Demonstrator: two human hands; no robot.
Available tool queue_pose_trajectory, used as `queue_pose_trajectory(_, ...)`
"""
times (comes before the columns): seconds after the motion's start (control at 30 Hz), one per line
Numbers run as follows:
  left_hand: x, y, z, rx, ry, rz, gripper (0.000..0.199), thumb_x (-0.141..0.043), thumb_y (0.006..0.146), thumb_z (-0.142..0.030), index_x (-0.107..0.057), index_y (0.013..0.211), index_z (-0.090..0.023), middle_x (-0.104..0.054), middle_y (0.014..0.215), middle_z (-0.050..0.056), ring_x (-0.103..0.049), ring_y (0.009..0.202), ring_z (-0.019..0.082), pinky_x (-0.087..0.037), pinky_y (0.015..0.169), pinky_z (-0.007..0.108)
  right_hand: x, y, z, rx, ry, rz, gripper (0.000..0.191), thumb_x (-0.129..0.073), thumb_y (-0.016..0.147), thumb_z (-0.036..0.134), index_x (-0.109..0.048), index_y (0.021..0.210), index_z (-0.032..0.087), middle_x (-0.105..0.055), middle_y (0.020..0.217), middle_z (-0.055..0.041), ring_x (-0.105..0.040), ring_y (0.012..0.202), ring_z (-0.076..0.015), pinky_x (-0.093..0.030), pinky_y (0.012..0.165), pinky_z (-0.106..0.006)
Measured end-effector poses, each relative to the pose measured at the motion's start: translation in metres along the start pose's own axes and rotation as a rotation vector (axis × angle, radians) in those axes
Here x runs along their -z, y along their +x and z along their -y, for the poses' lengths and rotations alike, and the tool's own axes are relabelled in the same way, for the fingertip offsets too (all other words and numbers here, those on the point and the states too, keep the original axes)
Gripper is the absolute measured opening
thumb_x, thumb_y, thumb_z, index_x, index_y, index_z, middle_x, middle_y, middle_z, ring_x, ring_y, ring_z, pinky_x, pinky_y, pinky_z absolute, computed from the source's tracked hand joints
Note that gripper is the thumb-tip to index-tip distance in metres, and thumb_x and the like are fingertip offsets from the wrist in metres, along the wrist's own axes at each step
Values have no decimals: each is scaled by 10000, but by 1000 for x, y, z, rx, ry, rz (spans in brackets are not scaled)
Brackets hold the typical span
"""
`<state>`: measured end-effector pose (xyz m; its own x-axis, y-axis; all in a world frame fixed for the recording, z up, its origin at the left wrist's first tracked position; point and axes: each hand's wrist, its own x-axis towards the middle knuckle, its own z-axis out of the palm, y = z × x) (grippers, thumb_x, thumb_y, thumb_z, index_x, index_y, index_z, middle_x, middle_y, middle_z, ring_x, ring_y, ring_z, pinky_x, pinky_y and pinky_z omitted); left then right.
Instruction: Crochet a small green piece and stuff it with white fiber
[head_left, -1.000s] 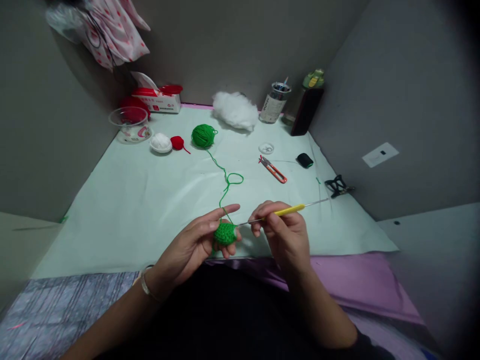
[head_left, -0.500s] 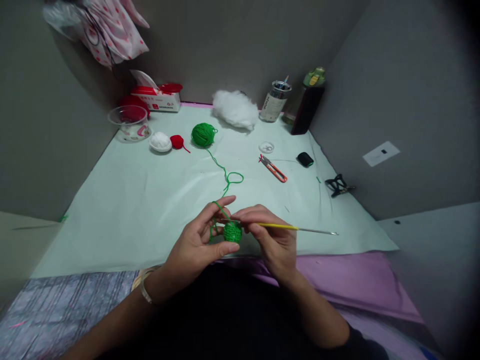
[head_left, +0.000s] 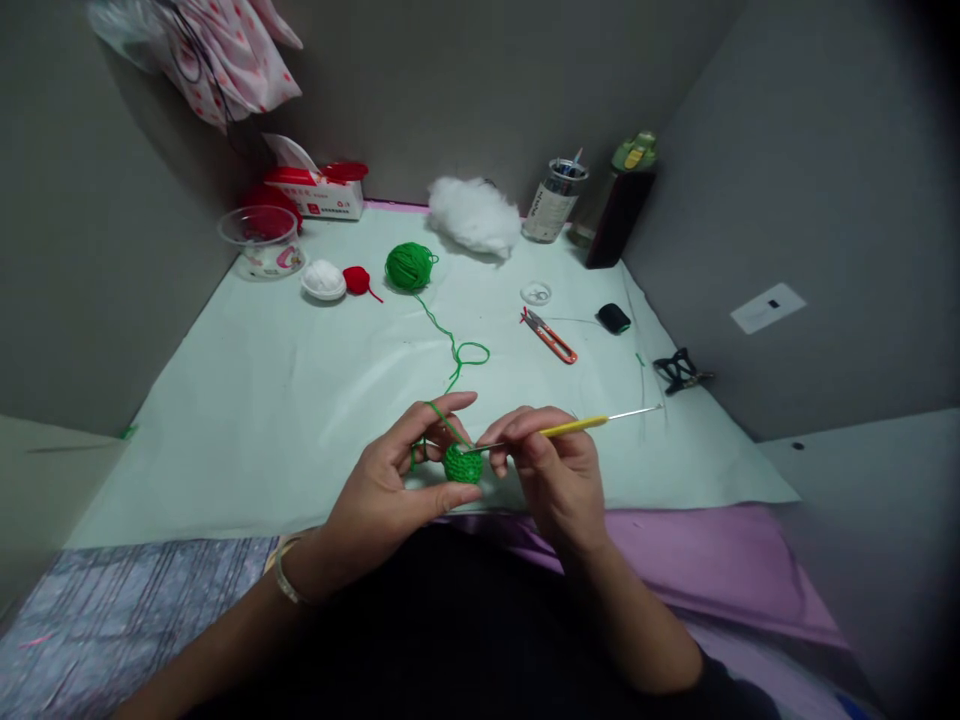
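A small round green crochet piece (head_left: pixel 463 465) sits between the thumb and fingers of my left hand (head_left: pixel 394 475). Green yarn passes over my raised left index finger and runs up the table to a green yarn ball (head_left: pixel 410 267). My right hand (head_left: pixel 559 465) is closed around a crochet hook (head_left: pixel 576 427) with a yellow grip and metal ends. One end of the hook meets the top edge of the green piece; the other points out to the right, tilted upward. Whether the tip is inside a stitch is too small to tell.
Orange thread snips (head_left: pixel 551 336) and a black yarn bundle (head_left: pixel 613 319) lie right of the middle. Farther back are white stuffing (head_left: pixel 474 215), a pen jar (head_left: pixel 553 203) and a bottle (head_left: pixel 626 195). White yarn (head_left: pixel 324 279), red yarn (head_left: pixel 357 280) and a plastic tub (head_left: pixel 262 245) stand left. Grey partitions enclose the table.
My right hand has turned and shifted slightly right, so the hook's outer end has swung upward. My left hand holds the green piece almost where it was.
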<state>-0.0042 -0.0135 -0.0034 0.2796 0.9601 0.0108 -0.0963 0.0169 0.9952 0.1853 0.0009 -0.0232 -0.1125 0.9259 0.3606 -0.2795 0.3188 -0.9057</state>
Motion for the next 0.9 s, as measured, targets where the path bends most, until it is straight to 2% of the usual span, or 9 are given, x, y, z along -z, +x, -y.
queue_pose_trajectory(0.17,1,1,-2,-37,147,-15,592,-867,792,-218,-689,1353,-288,-663,1027,16,-651,983,175,-524,934,305,7,0,3,-33,45,76,138,-613,1036,285,-749,1033,259,-796,948,-23,-714,729,-126,-607,634,-264)
queue_pose_trajectory(0.47,3,5,-2,-251,389,-15,518,-808,826,-129,-697,1319,-246,-653,948,-2,-648,915,146,-541,882,273,10,3,18,76,-252,164,156,-593,1039,234,-749,1036,230,-781,953,-38,-719,764,-139,-622,697,-297)
queue_pose_trajectory(0.53,3,6,1,-286,424,-26,501,-780,833,-104,-697,1310,-231,-659,936,-1,-653,914,147,-542,891,278,8,3,18,198,-409,222,157,-579,1035,181,-730,1066,213,-781,957,-53,-739,843,-162,-631,746,-323)
queue_pose_trajectory(0.67,-2,4,10,-248,402,-117,532,-757,827,-93,-681,1338,-219,-651,960,5,-645,878,138,-548,847,266,2,-4,14,570,-860,285,188,-562,1024,125,-690,1155,168,-784,1031,-121,-745,948,-207,-640,771,-354)
queue_pose_trajectory(0.77,-9,-2,15,-171,267,-173,505,-752,886,-190,-661,1381,-237,-660,1054,33,-642,949,154,-541,866,269,-2,-10,9,756,-1087,197,194,-599,1006,110,-700,1160,173,-780,1066,-128,-746,973,-206,-653,782,-323)
queue_pose_trajectory(0.9,-17,-7,13,8,-110,-124,462,-730,946,-311,-661,1401,-272,-667,1101,41,-637,1032,169,-519,934,275,1,-16,-1,906,-1129,94,280,-720,912,51,-733,1150,199,-755,1009,-89,-739,901,-190,-663,800,-301)
